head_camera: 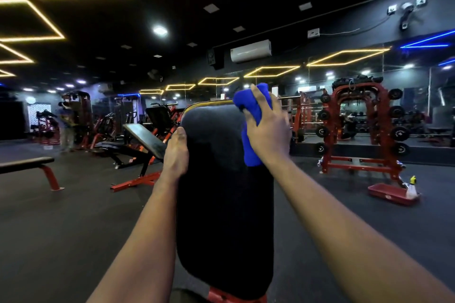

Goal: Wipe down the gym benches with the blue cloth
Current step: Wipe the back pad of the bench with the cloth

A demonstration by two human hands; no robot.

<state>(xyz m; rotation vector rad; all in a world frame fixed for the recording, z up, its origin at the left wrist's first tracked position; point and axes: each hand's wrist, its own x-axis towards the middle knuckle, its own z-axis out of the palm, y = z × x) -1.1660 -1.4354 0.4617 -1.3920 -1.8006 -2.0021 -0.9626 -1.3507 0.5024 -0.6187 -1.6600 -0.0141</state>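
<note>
Blue cloth [250, 147], bunched, presses the 1 o'clock corner of the black padded bench backrest [221, 192], clutched in my right hand [268, 128]; my left hand [175, 155] grips its 9 o'clock edge.

Right hand [267, 128] gripped blue cloth [248, 110], pressed at upper right edge of black bench pad [221, 204]. Left hand [175, 155] held pad's left edge. Other benches [138, 145] at left, weight rack [362, 125] right, red tray [391, 195] on floor.
</note>
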